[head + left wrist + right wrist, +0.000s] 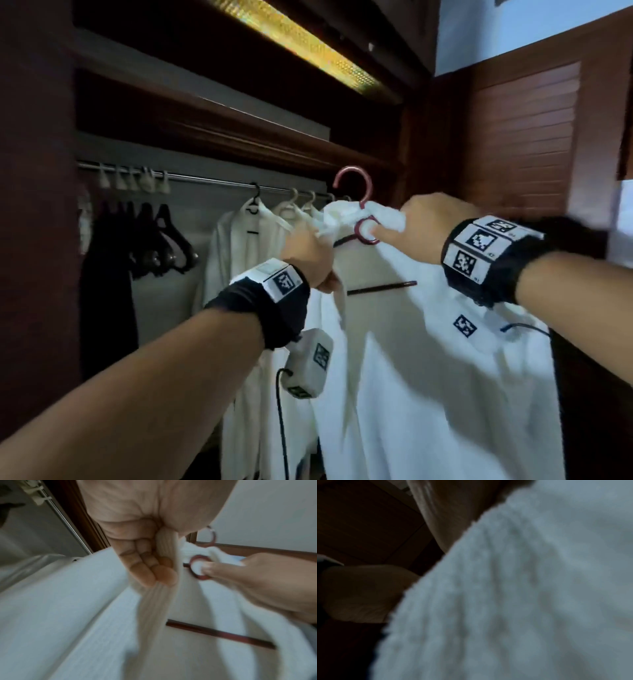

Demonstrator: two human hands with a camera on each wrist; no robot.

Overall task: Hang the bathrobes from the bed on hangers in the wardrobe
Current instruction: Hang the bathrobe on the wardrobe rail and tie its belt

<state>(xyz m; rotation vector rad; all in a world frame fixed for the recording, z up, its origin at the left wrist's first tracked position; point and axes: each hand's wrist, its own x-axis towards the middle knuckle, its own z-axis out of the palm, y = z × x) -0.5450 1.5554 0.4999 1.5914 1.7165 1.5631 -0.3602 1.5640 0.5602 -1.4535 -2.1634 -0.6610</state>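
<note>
- Left hand [308,257] clenched round a bunched front edge of the white bathrobe [428,377], fingers [145,566] curled over the fold.
- Right hand [414,219] grips the robe's collar together with the red hanger [363,219] at its ring, index finger poking through.
- Bathrobe is draped on that hanger, held up in front of the wardrobe rail [212,180]; hook not on the rail.
- More white robes [236,246] and empty dark hangers [164,240] hang on the rail.
- Right wrist view: blurred robe fabric only.
</note>
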